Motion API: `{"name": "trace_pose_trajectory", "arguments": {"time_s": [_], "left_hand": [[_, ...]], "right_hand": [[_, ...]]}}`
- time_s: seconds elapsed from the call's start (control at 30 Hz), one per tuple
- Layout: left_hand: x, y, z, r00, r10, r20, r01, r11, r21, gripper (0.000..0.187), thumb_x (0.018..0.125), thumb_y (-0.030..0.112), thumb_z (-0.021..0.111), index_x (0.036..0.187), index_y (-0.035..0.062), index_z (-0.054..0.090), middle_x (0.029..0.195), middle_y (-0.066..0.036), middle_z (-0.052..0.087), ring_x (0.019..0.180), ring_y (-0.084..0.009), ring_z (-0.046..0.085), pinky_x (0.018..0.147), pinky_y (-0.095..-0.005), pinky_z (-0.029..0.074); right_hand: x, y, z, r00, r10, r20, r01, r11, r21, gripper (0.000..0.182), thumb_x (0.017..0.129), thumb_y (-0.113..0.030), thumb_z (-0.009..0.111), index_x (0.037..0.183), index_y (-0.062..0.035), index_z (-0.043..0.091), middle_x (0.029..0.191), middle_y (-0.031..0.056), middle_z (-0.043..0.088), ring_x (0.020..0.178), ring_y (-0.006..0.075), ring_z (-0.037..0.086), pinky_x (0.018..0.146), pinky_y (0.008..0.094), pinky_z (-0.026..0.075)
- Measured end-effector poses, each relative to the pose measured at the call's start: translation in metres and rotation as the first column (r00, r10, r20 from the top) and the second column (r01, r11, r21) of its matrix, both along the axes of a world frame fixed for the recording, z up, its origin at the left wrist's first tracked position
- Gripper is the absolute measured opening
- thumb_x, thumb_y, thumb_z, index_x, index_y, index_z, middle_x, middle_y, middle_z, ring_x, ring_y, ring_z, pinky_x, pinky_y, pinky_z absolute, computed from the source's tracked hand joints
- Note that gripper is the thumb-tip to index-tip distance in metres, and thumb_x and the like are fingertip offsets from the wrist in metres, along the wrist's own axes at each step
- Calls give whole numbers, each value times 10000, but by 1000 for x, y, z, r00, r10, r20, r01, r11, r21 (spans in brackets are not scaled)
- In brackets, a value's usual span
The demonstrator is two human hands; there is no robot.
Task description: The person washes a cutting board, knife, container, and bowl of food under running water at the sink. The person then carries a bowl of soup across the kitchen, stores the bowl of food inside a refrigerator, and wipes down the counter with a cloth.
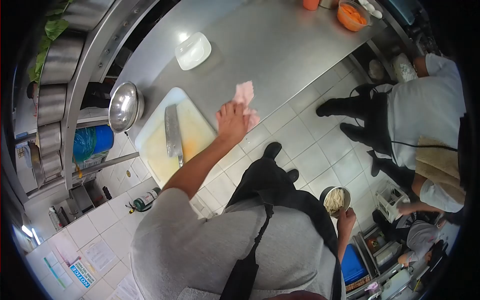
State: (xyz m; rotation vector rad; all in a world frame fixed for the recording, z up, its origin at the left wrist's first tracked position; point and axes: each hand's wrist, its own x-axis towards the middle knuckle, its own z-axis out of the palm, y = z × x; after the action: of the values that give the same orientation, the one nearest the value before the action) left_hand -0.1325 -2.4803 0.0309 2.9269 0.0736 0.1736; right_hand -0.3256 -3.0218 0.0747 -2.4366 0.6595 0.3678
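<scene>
The left hand (231,121) holds a pink cloth (245,93) on the surface (285,50), near the cutting board (155,131); the right hand (346,218) grips a pot (323,200).

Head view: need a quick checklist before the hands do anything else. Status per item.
1. Cloth under left hand, on table: ok.
2. Pot gripped by right hand: ok, held beside the body, off the table.
3. Knife lying on cutting board, not in hand: ok.
4. Knife handle clear of left forearm: cannot tell, the forearm hides its end.
5. Cutting board free of stains: not ok, yellow-orange patches show.
</scene>
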Motion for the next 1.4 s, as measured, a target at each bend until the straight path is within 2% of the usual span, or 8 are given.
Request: {"name": "trace_pose_trajectory", "arguments": {"time_s": [0.2, 0.27, 0.33, 0.63, 0.77, 0.97, 1.03, 1.4], "left_hand": [[200, -71, -32, 918, 250, 309, -130, 923, -361, 496, 864, 271, 666, 1310, 74, 574, 1338, -112, 570, 1346, -327, 435, 1063, -506, 371], [234, -112, -93, 917, 237, 322, 327, 21, -945, 471, 879, 281, 631, 1295, 63, 596, 1359, -110, 565, 1345, -325, 447, 1032, -502, 403], [186, -129, -27, 932, -66, 356, 142, 971, -191, 395, 881, 244, 620, 1222, 44, 619, 1359, -123, 557, 1354, -321, 439, 1019, -504, 411], [42, -6, 85, 949, 314, 33, -206, 694, -689, 307, 913, 157, 577, 1202, 91, 659, 1143, -123, 660, 1002, -322, 629, 865, -462, 506], [15, 7, -6, 954, 120, 273, -193, 946, 259, 526, 982, 270, 526, 1453, 41, 475, 1425, -196, 531, 1219, -409, 519, 1033, -605, 372], [92, -109, -56, 962, -28, 272, 155, 874, -460, 509, 1006, 306, 504, 1464, 83, 497, 1521, -155, 469, 1472, -344, 341, 1173, -540, 255], [134, -151, -12, 967, -190, 170, 184, 982, 49, 473, 999, 306, 523, 1421, 95, 551, 1518, -146, 474, 1458, -336, 363, 1169, -527, 270], [330, -246, 24, 989, 4, 147, 60, 903, -424, 505, 930, 269, 625, 1408, 116, 570, 1521, -214, 437, 1416, -410, 385, 1117, -556, 365]], "right_hand": [[-15, -6, 4, 999, -14, -32, 13, 1000, -27, 336, 852, -171, 601, 668, 74, 463, 550, 185, 451, 535, 199, 441, 507, 449, 361], [-17, -1, 5, 999, -28, -42, 29, 1000, 7, 337, 852, -172, 606, 670, 75, 464, 562, 182, 469, 543, 196, 449, 512, 448, 363], [-13, 0, 2, 998, -31, -52, 33, 998, 47, 339, 851, -173, 611, 673, 76, 466, 573, 180, 487, 551, 194, 456, 516, 447, 365], [15, 7, -5, 1000, 31, 3, -31, 1000, -2, 348, 846, -185, 626, 662, 59, 460, 596, 200, 470, 552, 231, 461, 534, 446, 371], [17, -9, -10, 998, 43, 54, -40, 998, -57, 341, 825, -238, 645, 711, 75, 572, 686, 271, 569, 619, 375, 599, 580, 481, 436], [-16, -28, 22, 952, -272, 141, 280, 959, -45, 335, 798, -242, 662, 741, 82, 596, 692, 284, 605, 615, 397, 620, 583, 494, 467], [-29, -51, 44, 938, -333, 99, 337, 941, -31, 329, 793, -254, 637, 755, 72, 608, 725, 286, 613, 670, 414, 626, 629, 493, 479], [-39, -187, 62, 881, -472, 45, 474, 880, -40, 331, 788, -299, 609, 783, 23, 681, 871, 262, 680, 836, 441, 659, 769, 522, 524]]}}
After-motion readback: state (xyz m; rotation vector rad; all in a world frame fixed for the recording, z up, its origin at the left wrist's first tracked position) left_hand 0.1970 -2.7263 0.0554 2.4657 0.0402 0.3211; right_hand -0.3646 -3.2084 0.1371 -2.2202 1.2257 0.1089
